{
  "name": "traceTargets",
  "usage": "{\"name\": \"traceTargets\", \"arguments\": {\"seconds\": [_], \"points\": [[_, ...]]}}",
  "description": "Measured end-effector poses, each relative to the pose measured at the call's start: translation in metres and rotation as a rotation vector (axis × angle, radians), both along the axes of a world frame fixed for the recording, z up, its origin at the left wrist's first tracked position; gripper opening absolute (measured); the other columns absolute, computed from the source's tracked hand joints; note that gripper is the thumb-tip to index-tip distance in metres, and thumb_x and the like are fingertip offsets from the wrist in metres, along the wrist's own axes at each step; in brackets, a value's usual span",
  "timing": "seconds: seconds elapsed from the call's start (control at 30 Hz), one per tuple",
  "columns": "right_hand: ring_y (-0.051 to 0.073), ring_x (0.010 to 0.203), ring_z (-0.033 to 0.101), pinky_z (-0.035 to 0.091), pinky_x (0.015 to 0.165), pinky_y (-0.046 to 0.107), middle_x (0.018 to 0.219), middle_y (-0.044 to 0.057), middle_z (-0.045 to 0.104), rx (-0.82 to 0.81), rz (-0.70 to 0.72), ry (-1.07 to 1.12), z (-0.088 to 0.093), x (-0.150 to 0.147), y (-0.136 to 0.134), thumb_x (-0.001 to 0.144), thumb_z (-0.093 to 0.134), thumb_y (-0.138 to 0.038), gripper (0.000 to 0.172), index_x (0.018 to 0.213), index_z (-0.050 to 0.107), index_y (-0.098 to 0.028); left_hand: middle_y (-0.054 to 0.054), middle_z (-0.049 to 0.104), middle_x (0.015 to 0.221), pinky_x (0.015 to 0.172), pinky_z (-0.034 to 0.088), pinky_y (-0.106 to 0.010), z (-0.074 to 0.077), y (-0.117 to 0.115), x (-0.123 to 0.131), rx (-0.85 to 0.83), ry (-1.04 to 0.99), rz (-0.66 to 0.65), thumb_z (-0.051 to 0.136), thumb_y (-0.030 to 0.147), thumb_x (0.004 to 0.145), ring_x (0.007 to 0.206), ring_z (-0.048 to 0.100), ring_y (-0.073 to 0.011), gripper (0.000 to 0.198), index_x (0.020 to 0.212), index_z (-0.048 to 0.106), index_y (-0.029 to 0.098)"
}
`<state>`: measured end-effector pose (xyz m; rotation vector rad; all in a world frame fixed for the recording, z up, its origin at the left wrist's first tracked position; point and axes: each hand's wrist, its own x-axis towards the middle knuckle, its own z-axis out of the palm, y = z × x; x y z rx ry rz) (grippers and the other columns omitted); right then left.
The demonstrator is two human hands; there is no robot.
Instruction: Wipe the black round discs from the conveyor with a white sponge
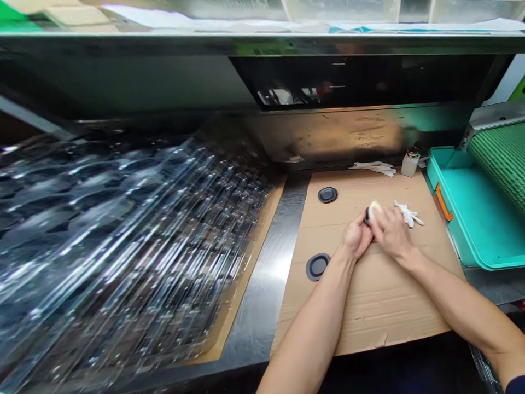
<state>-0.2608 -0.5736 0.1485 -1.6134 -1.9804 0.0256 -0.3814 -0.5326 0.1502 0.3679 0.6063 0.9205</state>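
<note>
Over the cardboard sheet (394, 295), my left hand (357, 236) is closed around a small black part (368, 215), mostly hidden by the fingers. My right hand (390, 229) meets it and presses a cream-white pad (374, 208) against that part. Two black oval parts lie on the cardboard to the left of my hands: one farther back (327, 195), the other nearer (318, 266). A white glove (409, 214) rests just beyond my right hand.
Stacked clear plastic trays (123, 251) fill the left side. At the back are another white glove (375, 167) and a small bottle (410, 162). A teal bin (463, 230) stands right, beside a green conveyor belt (502, 153). A metal shelf edge (262, 45) crosses above.
</note>
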Motion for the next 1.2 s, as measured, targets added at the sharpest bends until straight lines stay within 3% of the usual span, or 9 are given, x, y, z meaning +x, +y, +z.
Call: {"name": "traceTargets", "arguments": {"seconds": [0.07,0.17,0.3,0.43,0.57,0.73,0.93,1.03,1.2], "points": [[0.03,0.127,0.051,0.041,0.111,0.048,0.149,0.014,0.057,-0.046,0.069,-0.034,0.003,-0.006,-0.004,0.109,0.039,-0.037,0.047,0.146,0.06,-0.019,-0.014,0.077,0.117,0.114,0.052,-0.041,-0.005,-0.001,-0.005,0.026,0.056,-0.026,0.049,0.03,0.102,0.127,0.067,-0.0251,0.03,0.104,0.074,0.012],[0.03,0.119,0.053,0.045,0.105,0.048,0.146,0.012,0.059,-0.079,-0.08,-0.066,0.007,-0.017,-0.009,0.109,0.041,-0.041,0.044,0.143,0.059,-0.019,-0.01,0.077,0.122,0.114,0.052,-0.036,-0.019,0.001,-0.02,0.132,0.208,0.026,0.048,0.03,0.102,0.127,0.067,-0.0207,0.032,0.113,0.075,0.016],[0.027,0.108,0.059,0.051,0.09,0.04,0.124,0.01,0.068,-0.027,-0.013,-0.109,0.004,-0.024,-0.009,0.107,0.045,-0.033,0.03,0.119,0.067,-0.017,0.001,0.076,0.129,0.117,0.051,-0.053,-0.033,0.014,-0.038,0.356,0.511,-0.109,0.045,0.054,0.099,0.139,0.059,-0.0289,0.045,0.126,0.075,0.035],[0.028,0.111,0.061,0.051,0.087,0.039,0.119,0.012,0.07,0.049,-0.041,-0.072,-0.002,-0.023,-0.012,0.104,0.051,-0.026,0.022,0.113,0.069,-0.017,0.03,0.06,0.141,0.126,0.042,-0.057,-0.027,0.008,-0.036,0.591,0.8,-0.2,0.034,0.066,0.096,0.156,0.037,-0.0233,0.043,0.13,0.061,0.068],[0.027,0.103,0.065,0.052,0.081,0.039,0.108,0.017,0.072,0.002,-0.169,-0.003,-0.006,-0.016,-0.012,0.103,0.051,-0.02,0.021,0.107,0.068,-0.008,0.033,0.055,0.143,0.132,0.029,-0.056,-0.024,-0.002,-0.027,0.679,0.915,-0.143,0.032,0.066,0.096,0.161,0.023,-0.0204,0.047,0.139,0.051,0.071],[0.028,0.109,0.063,0.051,0.09,0.04,0.11,0.016,0.071,0.085,-0.015,-0.039,-0.009,-0.019,-0.009,0.103,0.05,-0.017,0.021,0.104,0.069,-0.01,0.026,0.062,0.141,0.128,0.039,-0.056,-0.025,0.001,-0.025,0.433,0.815,-0.148,0.043,0.069,0.095,0.156,0.036,-0.0268,0.04,0.124,0.069,0.061],[0.029,0.115,0.055,0.048,0.097,0.046,0.134,0.016,0.062,-0.153,-0.095,0.035,0.005,0.016,-0.013,0.105,0.049,-0.021,0.026,0.126,0.063,-0.015,-0.009,0.072,0.135,0.111,0.053,-0.053,-0.016,-0.009,-0.009,0.213,0.448,-0.015,0.045,0.046,0.102,0.145,0.051,-0.0318,0.041,0.119,0.073,0.021],[0.031,0.118,0.052,0.044,0.104,0.046,0.14,0.016,0.06,-0.107,-0.139,0.005,0.009,0.031,-0.004,0.105,0.047,-0.026,0.035,0.136,0.062,-0.016,-0.016,0.073,0.127,0.095,0.06,-0.046,-0.008,-0.001,-0.009,0.114,0.239,-0.014,0.047,0.044,0.103,0.124,0.067,-0.0297,0.036,0.113,0.07,0.018],[0.033,0.116,0.055,0.043,0.106,0.045,0.133,0.015,0.066,-0.031,-0.14,-0.057,0.006,0.034,-0.003,0.103,0.05,-0.036,0.039,0.133,0.068,-0.016,-0.017,0.073,0.111,0.071,0.058,-0.028,0.012,0.008,-0.022,-0.037,-0.062,0.061,0.044,0.044,0.106,0.094,0.072,-0.0225,0.037,0.116,0.069,0.019]]}}
